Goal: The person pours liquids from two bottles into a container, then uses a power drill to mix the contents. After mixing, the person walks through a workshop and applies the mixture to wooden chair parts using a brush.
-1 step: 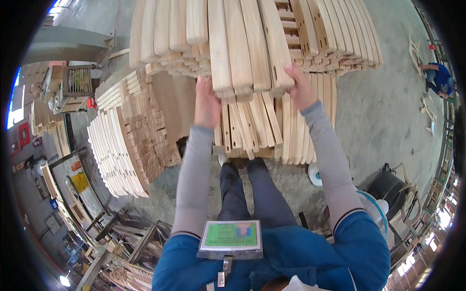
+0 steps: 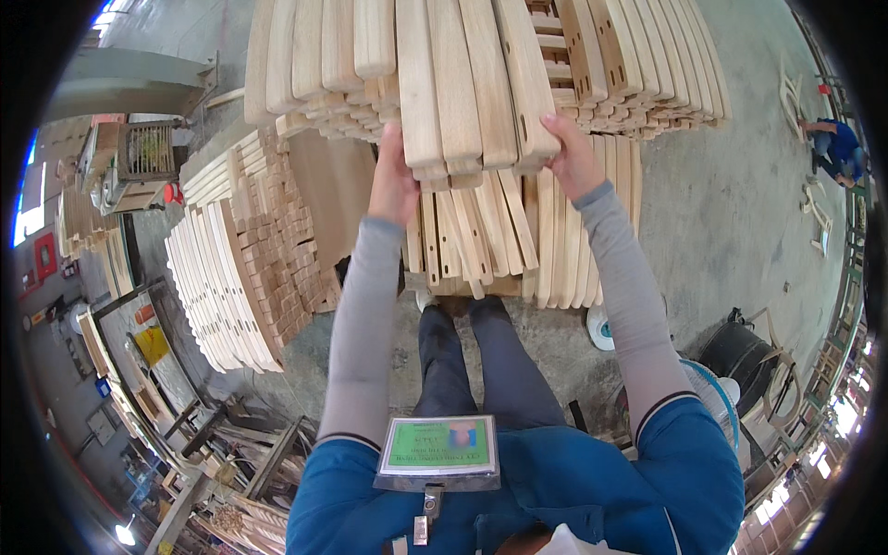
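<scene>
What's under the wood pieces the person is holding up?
Under the held slats, gripped by the left hand and right hand, another pile of slats lies on the floor. The person's legs show lower down. The pile's far part is covered.

Both my arms reach straight out ahead, grey sleeves to the wrists. My left hand point(image 2: 393, 190) is closed in a grip, fingers curled away from me. My right hand point(image 2: 573, 157) grips too, thumb side up, wrist slightly bent.
</scene>
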The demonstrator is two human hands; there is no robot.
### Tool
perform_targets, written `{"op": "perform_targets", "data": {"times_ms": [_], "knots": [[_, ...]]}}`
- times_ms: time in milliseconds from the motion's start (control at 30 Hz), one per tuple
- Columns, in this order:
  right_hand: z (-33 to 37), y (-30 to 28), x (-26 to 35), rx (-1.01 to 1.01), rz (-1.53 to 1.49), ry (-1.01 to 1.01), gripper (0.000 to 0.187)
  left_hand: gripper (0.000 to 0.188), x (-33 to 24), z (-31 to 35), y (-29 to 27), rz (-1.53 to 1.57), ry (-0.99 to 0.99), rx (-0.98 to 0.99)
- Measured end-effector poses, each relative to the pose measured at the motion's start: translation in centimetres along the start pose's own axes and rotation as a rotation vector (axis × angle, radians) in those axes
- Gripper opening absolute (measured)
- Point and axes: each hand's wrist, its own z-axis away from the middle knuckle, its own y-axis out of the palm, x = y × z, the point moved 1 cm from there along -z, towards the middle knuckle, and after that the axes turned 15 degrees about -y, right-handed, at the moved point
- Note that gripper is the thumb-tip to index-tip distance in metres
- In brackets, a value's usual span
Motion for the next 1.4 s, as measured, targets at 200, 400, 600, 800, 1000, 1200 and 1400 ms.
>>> {"op": "perform_targets", "data": {"times_ms": [200,400,600,800,1000,1200,1400], "knots": [[-3.1,0.7,0.0,0.067,-0.038,0.055,0.06,0.083,-2.6,-3.2,0.7,-0.052,0.005,-0.055],[-5.9,0.8,-1.9,0.036,-0.197,-0.091,0.057,0.086,-2.4,-4.5,1.6,-0.084,0.086,-0.037],[-3.7,1.1,-1.8,-0.001,-0.138,-0.121,0.058,0.082,-0.8,-2.3,1.4,-0.038,0.04,-0.02],[3.5,-0.1,-3.2,0.003,-0.125,-0.006,0.059,0.07,3.9,3.8,1.1,0.11,-0.115,-0.03],[9.6,-2.6,-6.3,-0.057,-0.039,0.077,0.059,0.077,9.7,5.9,-2.8,0.066,-0.09,0.085],[6.5,-1.2,-5.7,-0.124,-0.082,0.241,0.057,0.07,10.0,-1.2,-6.4,0.197,-0.204,-0.022],[1.9,-2.3,-5.4,-0.019,-0.162,-0.013,0.054,0.062,9.7,-4.5,-5.9,0.262,-0.209,0.068]]}}
